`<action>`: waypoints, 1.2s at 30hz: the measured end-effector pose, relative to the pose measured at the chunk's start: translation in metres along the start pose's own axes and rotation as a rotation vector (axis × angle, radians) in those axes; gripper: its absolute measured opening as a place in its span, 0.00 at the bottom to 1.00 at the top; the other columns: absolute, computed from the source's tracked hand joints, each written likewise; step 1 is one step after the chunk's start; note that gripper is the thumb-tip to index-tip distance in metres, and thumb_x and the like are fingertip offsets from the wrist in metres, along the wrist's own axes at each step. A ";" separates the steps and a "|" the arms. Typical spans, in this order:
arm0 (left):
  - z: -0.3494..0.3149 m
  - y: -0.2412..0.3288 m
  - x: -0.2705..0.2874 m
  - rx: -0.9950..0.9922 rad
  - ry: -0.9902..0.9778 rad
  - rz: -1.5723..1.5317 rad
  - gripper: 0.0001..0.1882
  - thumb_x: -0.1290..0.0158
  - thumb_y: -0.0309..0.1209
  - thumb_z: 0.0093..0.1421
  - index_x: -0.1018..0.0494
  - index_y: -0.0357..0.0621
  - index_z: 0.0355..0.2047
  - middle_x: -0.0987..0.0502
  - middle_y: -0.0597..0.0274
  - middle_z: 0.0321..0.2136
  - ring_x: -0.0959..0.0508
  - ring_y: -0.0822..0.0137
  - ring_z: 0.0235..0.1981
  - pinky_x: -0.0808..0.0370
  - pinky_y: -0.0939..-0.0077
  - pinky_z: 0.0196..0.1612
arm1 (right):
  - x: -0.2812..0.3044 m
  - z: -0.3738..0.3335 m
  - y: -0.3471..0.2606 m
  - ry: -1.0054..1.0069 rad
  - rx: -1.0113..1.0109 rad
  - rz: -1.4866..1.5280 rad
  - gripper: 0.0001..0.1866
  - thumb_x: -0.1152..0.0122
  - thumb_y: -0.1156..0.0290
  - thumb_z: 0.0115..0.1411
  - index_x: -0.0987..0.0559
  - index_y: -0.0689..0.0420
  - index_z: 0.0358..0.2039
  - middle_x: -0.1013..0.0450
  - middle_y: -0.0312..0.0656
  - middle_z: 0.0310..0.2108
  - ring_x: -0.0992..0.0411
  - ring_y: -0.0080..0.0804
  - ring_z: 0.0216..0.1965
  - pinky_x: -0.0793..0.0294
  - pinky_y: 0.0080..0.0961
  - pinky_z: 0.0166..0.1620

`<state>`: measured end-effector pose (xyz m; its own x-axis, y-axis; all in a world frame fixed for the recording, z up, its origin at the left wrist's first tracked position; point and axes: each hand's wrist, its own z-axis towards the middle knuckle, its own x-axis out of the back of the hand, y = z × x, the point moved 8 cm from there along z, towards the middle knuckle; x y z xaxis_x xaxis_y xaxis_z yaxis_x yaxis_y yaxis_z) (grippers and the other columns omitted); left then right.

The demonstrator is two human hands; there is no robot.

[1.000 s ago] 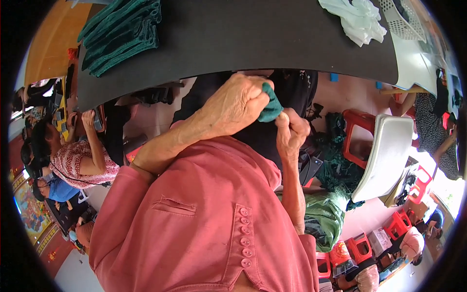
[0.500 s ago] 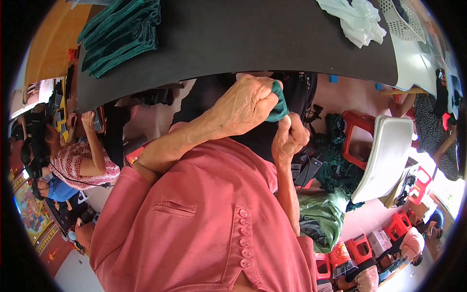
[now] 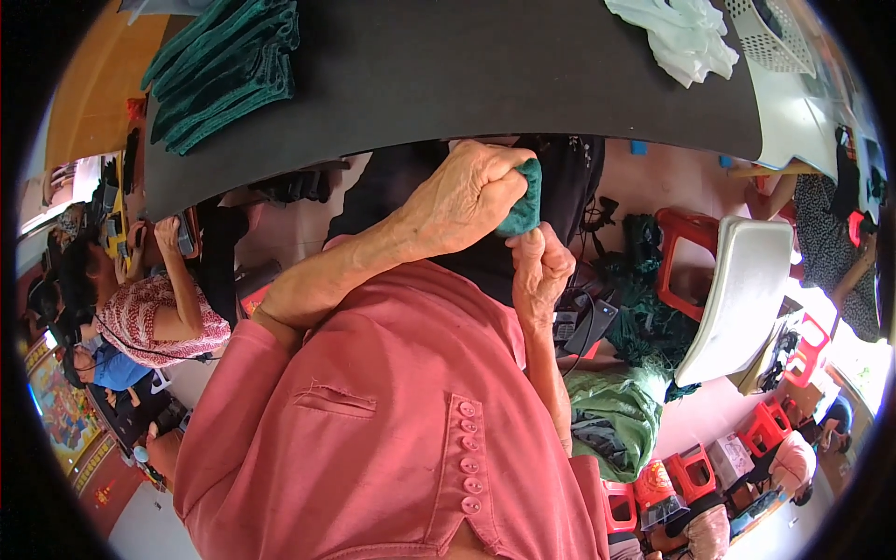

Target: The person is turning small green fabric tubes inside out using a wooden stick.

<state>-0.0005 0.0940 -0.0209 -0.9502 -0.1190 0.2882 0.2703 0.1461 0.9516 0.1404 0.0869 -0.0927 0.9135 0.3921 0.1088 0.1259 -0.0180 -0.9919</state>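
Note:
A small piece of dark green velvety fabric (image 3: 523,207) is stretched between my hands, in front of my body and just off the table's near edge. My left hand (image 3: 476,198) is closed in a fist around its upper part, with the knuckles upward. Below and to the right, my right hand (image 3: 541,266) pinches the lower edge between thumb and fingers. What lies inside my left fist is hidden. A stack of folded green velvet pieces (image 3: 229,75) lies on the dark table (image 3: 448,75) at the far left.
White crumpled plastic (image 3: 681,37) and a white perforated basket (image 3: 773,35) are at the far right. Beside me on the right stand a red stool (image 3: 686,266) and a pale chair back (image 3: 742,289), with a green bag (image 3: 616,415) below. Other people sit on both sides.
My right hand has moved a little left and down, drawing the lower edge of the green fabric with it. The left fist keeps its grip and has hardly moved.

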 end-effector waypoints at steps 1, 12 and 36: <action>-0.001 -0.002 0.000 0.001 0.001 0.002 0.07 0.60 0.24 0.53 0.37 0.36 0.20 0.39 0.62 0.13 0.42 0.75 0.16 0.40 0.75 0.21 | -0.001 0.000 -0.001 -0.001 0.000 0.002 0.24 0.53 0.57 0.64 0.28 0.61 0.18 0.41 0.28 0.11 0.45 0.14 0.14 0.49 0.15 0.19; -0.006 0.021 -0.004 -0.272 0.003 0.123 0.08 0.61 0.22 0.53 0.41 0.35 0.18 0.41 0.62 0.12 0.43 0.73 0.15 0.41 0.73 0.20 | -0.008 0.006 0.012 -0.181 -0.119 0.389 0.21 0.50 0.61 0.63 0.29 0.61 0.17 0.38 0.29 0.13 0.44 0.14 0.14 0.46 0.15 0.18; 0.006 0.027 -0.013 -0.390 -0.019 0.423 0.09 0.50 0.23 0.43 0.39 0.35 0.13 0.35 0.56 0.15 0.30 0.58 0.17 0.34 0.67 0.19 | 0.026 0.012 -0.035 0.275 0.277 -0.259 0.13 0.44 0.70 0.58 0.29 0.62 0.19 0.41 0.39 0.11 0.42 0.21 0.14 0.42 0.22 0.19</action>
<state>0.0187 0.1053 0.0005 -0.7488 -0.1107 0.6535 0.6611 -0.1965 0.7241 0.1554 0.1085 -0.0554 0.9390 0.0925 0.3313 0.2891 0.3095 -0.9059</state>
